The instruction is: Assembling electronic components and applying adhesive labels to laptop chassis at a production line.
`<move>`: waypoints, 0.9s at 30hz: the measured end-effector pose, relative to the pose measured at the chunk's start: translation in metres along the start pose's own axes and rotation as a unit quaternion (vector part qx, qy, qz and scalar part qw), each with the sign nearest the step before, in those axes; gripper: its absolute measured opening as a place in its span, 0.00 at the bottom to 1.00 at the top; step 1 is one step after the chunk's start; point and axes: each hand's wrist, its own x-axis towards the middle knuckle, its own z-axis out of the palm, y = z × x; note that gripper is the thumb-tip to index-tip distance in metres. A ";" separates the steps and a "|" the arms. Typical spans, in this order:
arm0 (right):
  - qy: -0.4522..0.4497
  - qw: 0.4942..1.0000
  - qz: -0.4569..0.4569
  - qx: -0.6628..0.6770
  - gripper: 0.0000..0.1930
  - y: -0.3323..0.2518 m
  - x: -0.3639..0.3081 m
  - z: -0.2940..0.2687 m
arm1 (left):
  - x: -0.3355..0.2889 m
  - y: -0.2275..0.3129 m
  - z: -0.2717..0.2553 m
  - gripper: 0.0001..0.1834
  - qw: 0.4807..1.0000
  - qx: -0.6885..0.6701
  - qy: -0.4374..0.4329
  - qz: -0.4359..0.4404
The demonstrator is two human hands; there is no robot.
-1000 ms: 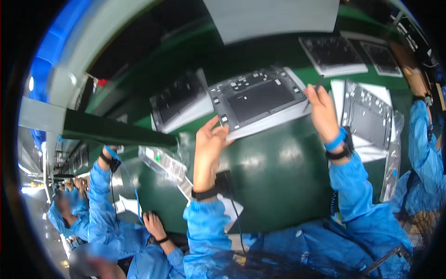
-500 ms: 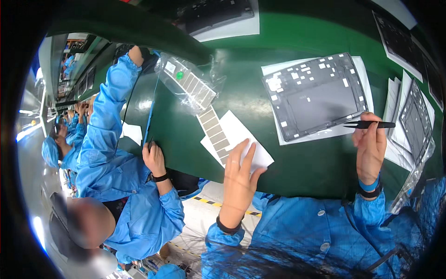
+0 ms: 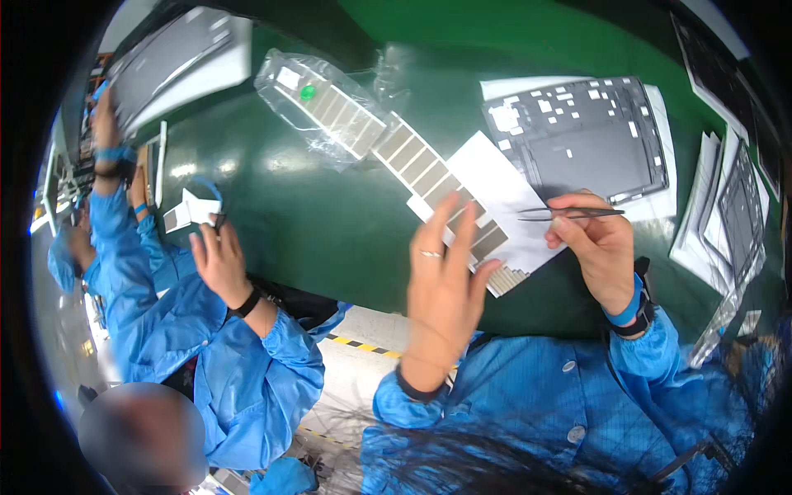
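Note:
Black tweezers [image 3: 586, 213] are pinched in my right hand [image 3: 601, 252]. Their tips hover over or touch a white paper [image 3: 499, 177], beside the sticker strip; contact cannot be made out. Across that paper slants the strip with grey rectangular stickers [image 3: 419, 163]. My left hand [image 3: 445, 276] lies with fingers spread over its lower part, hiding some stickers. The strip's near end carries small pale narrow pieces. Beyond my right hand, a dark tablet-like panel [image 3: 610, 161] dotted with white patches rests on white sheets, one corner overlapped by the white paper.
A clear plastic bag [image 3: 338, 115] around another sticker strip with a green dot lies at the far end. Papers and dark panels [image 3: 738, 202] are stacked at right. At left a co-worker in blue has a hand [image 3: 223, 262] at the table and holds another panel [image 3: 177, 66].
My right hand has brought the tweezers left, from the panel to the sticker strip. The strip and white paper have shifted right toward the panel, under my left hand. The co-worker now lifts a panel.

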 end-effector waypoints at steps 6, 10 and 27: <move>-0.020 0.987 -0.030 -0.156 0.09 0.018 -0.023 0.012 | 0.005 -0.036 0.000 0.53 0.990 0.073 -0.100 0.063; -0.002 0.978 -0.031 -0.207 0.10 0.025 -0.027 0.019 | 0.005 -0.039 0.000 0.63 0.987 0.062 -0.135 0.061; -0.017 0.975 -0.037 -0.218 0.08 0.032 -0.028 0.014 | 0.008 -0.039 0.004 0.67 0.986 0.043 -0.153 0.041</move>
